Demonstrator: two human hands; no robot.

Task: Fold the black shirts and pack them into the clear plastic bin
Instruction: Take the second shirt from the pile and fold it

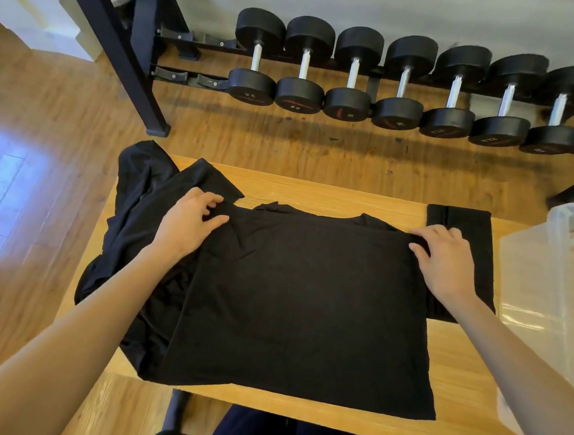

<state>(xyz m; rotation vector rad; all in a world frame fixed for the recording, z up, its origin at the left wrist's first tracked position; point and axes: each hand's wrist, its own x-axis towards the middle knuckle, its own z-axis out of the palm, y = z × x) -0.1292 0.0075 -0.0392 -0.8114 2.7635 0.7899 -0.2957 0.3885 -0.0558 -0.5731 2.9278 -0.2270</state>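
A black shirt [301,303] lies spread flat on the wooden table [332,193], collar pointing away from me. My left hand [190,219] pinches the shirt at its left shoulder, where the sleeve angles off to the upper left. My right hand [445,257] grips the fabric at the right shoulder edge. A loose heap of black shirts [131,210] sits under the left side and hangs over the table's left edge. A folded black shirt [475,245] lies at the right, partly under my right hand. The clear plastic bin [546,281] stands at the table's right end.
A rack of several black dumbbells [400,87] runs along the wall beyond the table. A black steel frame leg [140,79] stands at the back left on the wooden floor. My dark trousers [270,427] show below the table's near edge.
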